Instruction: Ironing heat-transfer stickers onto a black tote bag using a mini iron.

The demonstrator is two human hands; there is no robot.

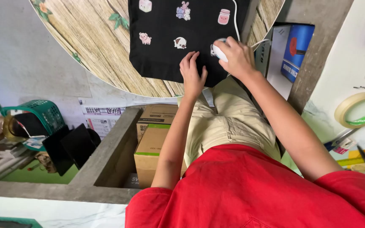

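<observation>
A black mat [178, 29] printed with small cartoon animals lies on a round wood-pattern table [93, 46]. My left hand [192, 72] rests flat on the mat's near edge, fingers apart, holding nothing. My right hand [235, 55] is cupped over a white computer mouse [219, 51] at the mat's right side, its white cable [235, 17] running away across the mat. My red shirt and beige trousers fill the lower middle of the view.
Two cardboard boxes [155, 135] sit below the table beside a concrete ledge [102, 160]. A green basket [43, 112] and black items lie at left. A tape roll [359, 109] rests on the right counter; a blue box [296, 48] stands beyond it.
</observation>
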